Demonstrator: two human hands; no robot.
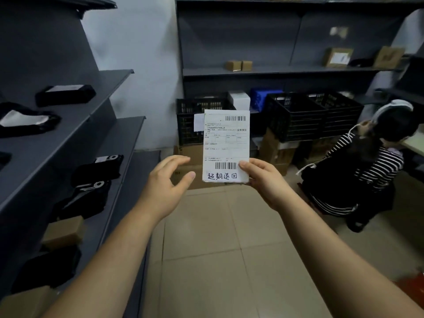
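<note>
A white shipping label [226, 143] with two barcodes and handwritten characters along its bottom edge is held upright in front of me. My right hand [263, 180] pinches its lower right corner, thumb on the printed face. My left hand [167, 184] hovers just left of the label's lower left corner with fingers and thumb spread and loosely curved; it holds nothing and does not touch the paper.
Grey shelving [75, 125] on the left carries black packages and brown boxes. Black crates [296, 115] and cardboard boxes [275, 152] stand against the back shelves. A person in a striped top [367, 166] crouches at the right. Tiled floor [206, 249] lies below.
</note>
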